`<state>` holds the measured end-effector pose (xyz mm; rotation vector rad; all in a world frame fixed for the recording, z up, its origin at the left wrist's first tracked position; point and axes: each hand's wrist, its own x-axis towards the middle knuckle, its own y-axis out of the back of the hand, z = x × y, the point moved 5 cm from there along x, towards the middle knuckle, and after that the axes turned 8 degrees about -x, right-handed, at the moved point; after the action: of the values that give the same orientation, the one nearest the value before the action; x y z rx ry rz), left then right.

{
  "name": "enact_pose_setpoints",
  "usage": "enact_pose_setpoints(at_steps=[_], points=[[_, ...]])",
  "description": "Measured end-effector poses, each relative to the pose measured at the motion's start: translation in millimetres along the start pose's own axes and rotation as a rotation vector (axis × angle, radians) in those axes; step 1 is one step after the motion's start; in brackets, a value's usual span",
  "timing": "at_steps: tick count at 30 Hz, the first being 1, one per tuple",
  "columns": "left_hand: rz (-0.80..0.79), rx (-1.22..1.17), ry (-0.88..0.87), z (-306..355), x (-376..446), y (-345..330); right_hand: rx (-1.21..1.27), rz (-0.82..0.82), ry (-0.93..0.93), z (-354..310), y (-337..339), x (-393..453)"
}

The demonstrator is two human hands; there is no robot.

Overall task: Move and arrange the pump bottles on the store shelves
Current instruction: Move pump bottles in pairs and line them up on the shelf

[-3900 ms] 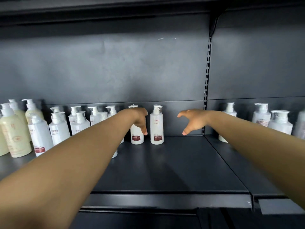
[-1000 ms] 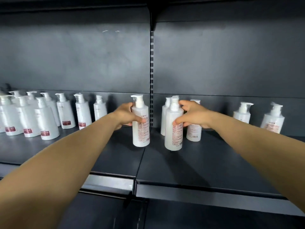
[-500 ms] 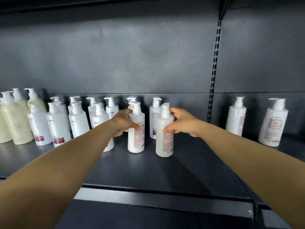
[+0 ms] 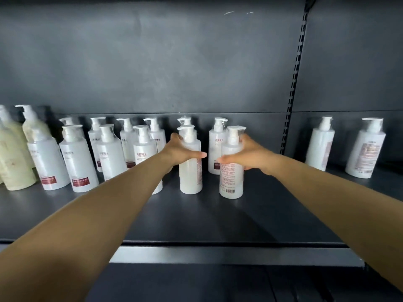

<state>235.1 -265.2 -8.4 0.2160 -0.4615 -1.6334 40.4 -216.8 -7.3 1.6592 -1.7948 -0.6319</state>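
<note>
Two white pump bottles stand upright on the dark shelf [image 4: 218, 216], their back labels toward me. My left hand [image 4: 182, 150] wraps the left bottle [image 4: 190, 173] at its shoulder, thumb across the front. My right hand [image 4: 248, 154] grips the right bottle [image 4: 231, 177] from its right side, thumb across the front. Both bottles rest on the shelf, a small gap between them. Behind them stand two more white bottles, one [image 4: 216, 147] visible between my hands.
Several white pump bottles with red labels [image 4: 79, 160] crowd the shelf's left part, with cream-coloured ones [image 4: 13, 158] at the far left. Two white bottles [image 4: 319, 143] [image 4: 366, 149] stand on the neighbouring shelf section right of the slotted upright [image 4: 292, 105].
Both hands carried a bottle from the right shelf section leftward and set them down in front of the back-row bottles. Since half a second ago the bottles stand slightly farther apart.
</note>
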Motion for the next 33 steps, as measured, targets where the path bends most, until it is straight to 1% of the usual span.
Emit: enact_pose_setpoints(at_steps=[2,4,6,9,10,11,14,16,20,21,22,23,25,27,29,33], points=[[-0.119,-0.086,0.032,0,1,2,0.099,-0.155,-0.022,-1,3,-7],[-0.181,-0.106,0.027,1,1,8,0.127,-0.208,-0.007,-1,9,-10],[-0.155,-0.041,-0.008,3,1,12,0.088,-0.174,0.02,-2,13,-11],[-0.013,0.067,-0.055,5,-1,15,-0.068,-0.005,0.037,-8,8,-14],[0.009,0.075,-0.063,7,-3,16,-0.085,0.03,0.039,-10,6,-14],[-0.003,0.06,-0.056,6,-3,16,-0.049,0.013,0.038,-10,2,-13],[-0.132,-0.021,-0.024,7,-6,18,0.113,-0.137,0.025,-10,-1,-13],[-0.139,0.01,-0.042,6,-5,24,0.088,-0.111,0.036,-9,4,-12],[0.015,0.12,-0.119,11,-5,25,-0.029,0.123,0.007,-11,0,-10],[0.056,0.131,-0.134,11,-5,25,-0.016,0.143,-0.001,-11,-2,-9],[0.081,0.14,-0.151,12,-6,25,0.03,0.121,-0.006,-11,-5,-8],[0.081,0.139,-0.159,11,-4,26,0.088,0.064,-0.007,-11,-6,-8],[0.016,0.098,-0.143,9,-2,28,0.143,-0.05,0.012,-11,-5,-10],[-0.062,0.049,-0.111,8,-3,31,0.139,-0.085,0.035,-10,-3,-10],[-0.082,0.051,-0.111,9,-2,31,0.117,-0.047,0.044,-10,-5,-8],[-0.034,0.103,-0.124,11,1,30,0.041,0.141,0.035,-17,-13,-4]])
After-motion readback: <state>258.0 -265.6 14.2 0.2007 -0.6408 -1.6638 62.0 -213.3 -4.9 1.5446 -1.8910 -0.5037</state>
